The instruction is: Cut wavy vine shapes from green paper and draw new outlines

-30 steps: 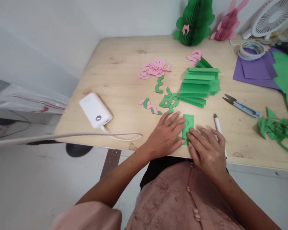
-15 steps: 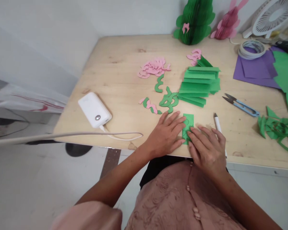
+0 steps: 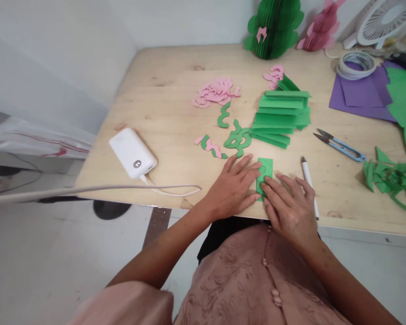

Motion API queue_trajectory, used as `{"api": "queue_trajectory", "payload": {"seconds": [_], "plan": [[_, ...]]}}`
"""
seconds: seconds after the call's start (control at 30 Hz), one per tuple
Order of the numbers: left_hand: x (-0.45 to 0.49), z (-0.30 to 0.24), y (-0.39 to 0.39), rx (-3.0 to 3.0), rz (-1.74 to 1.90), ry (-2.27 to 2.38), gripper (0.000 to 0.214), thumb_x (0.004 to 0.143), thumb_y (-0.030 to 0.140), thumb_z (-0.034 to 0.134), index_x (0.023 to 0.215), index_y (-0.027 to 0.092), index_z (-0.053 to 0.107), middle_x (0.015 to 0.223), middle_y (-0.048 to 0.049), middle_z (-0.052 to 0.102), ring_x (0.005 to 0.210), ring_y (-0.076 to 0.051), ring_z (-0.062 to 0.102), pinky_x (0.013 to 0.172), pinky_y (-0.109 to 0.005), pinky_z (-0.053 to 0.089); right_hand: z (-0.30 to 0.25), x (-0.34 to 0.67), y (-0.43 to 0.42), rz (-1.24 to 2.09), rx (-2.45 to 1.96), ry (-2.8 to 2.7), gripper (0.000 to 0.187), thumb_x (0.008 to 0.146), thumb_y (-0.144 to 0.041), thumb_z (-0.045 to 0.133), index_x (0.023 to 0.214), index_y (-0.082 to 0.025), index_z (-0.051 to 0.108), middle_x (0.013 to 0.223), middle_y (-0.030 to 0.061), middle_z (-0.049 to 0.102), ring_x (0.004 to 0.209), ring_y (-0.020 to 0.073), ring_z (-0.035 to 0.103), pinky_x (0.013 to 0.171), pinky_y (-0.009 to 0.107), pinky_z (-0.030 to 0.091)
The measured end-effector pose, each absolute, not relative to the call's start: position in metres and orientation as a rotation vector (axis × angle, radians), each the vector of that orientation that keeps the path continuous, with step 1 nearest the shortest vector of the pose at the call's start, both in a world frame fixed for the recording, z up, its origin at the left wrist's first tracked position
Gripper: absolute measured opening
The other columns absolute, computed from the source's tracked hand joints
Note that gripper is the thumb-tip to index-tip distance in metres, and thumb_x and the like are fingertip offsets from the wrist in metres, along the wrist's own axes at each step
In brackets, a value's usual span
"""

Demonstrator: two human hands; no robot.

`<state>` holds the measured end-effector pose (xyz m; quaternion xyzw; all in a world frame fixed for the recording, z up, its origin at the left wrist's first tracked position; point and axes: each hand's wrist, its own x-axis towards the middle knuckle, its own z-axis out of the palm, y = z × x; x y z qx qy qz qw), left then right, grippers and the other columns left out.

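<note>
A small green paper strip [image 3: 265, 168] with a curved line drawn on it lies near the table's front edge. My left hand [image 3: 233, 186] rests flat, fingers spread, its fingertips on the strip's left side. From the right, my right hand [image 3: 292, 201] presses its fingertips onto the lower part of the strip, fingers stretched out. Just beyond my right hand lies a white pen [image 3: 307, 176]. Green wavy cut-outs [image 3: 238, 140] sit past my left fingertips, with a pink and green cut-out group [image 3: 211, 148] beside them. Folded green paper strips [image 3: 280, 113] are stacked farther back.
Blue-handled thread snips [image 3: 345, 149] and green paper scraps [image 3: 392, 178] lie to the right. A white power bank [image 3: 133, 153] with a cable is at left. Pink cut-outs [image 3: 218, 91], tape rolls [image 3: 356, 66], purple paper [image 3: 360, 95] and a fan [image 3: 387, 20] stand farther back.
The right fingertips have shifted slightly left on the green strip, and the right hand has drawn a little away from the pen. The left hand stays almost in place.
</note>
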<state>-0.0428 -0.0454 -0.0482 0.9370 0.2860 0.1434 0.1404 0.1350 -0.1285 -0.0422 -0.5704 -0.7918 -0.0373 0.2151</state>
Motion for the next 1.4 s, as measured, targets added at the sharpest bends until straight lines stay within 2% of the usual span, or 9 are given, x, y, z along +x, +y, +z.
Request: {"api": "queue_trajectory", "payload": {"seconds": [0.2,0.53,1.17,1.4], "plan": [[-0.0428,-0.0479,-0.0453,2.703,0.421,0.826,0.041,0.091,0.041,0.045,0.122,0.015,0.050,0.142,-0.0109,0.048,0.142,-0.029,0.024,0.117,-0.053,0.015,-0.0422,0.1348,-0.1288,-0.113,-1.579,-2.190,0.025,0.086,-0.019,0.060,0.110,-0.018,0.068,0.117,0.0052,0.070,0.113,0.0296,0.057,0.102,0.051,0.031],[-0.0430,-0.0469,-0.0453,2.683,0.428,0.827,0.049,0.088,0.040,0.050,0.128,0.013,0.045,0.140,-0.0136,0.049,0.142,-0.029,0.024,0.116,-0.054,0.018,-0.0437,0.1342,-0.1306,-0.084,-1.589,-2.153,0.026,0.086,-0.019,0.060,0.111,-0.019,0.067,0.117,0.0052,0.070,0.114,0.0293,0.057,0.103,0.051,0.030],[-0.0432,-0.0442,-0.0461,2.721,0.375,0.837,0.037,0.091,0.041,0.046,0.115,0.014,0.055,0.143,-0.0103,0.047,0.142,-0.029,0.024,0.117,-0.053,0.014,-0.0449,0.1331,-0.1304,-0.092,-1.573,-2.134,0.024,0.087,-0.018,0.059,0.109,-0.018,0.068,0.118,0.0053,0.070,0.113,0.0298,0.058,0.102,0.051,0.032],[-0.0433,-0.0434,-0.0451,2.734,0.376,0.820,0.036,0.091,0.041,0.046,0.116,0.017,0.056,0.143,-0.0091,0.047,0.141,-0.029,0.025,0.116,-0.054,0.016,-0.0449,0.1329,-0.1306,-0.076,-1.579,-2.138,0.025,0.088,-0.018,0.059,0.110,-0.017,0.068,0.119,0.0047,0.069,0.114,0.0298,0.057,0.103,0.051,0.031]]}}
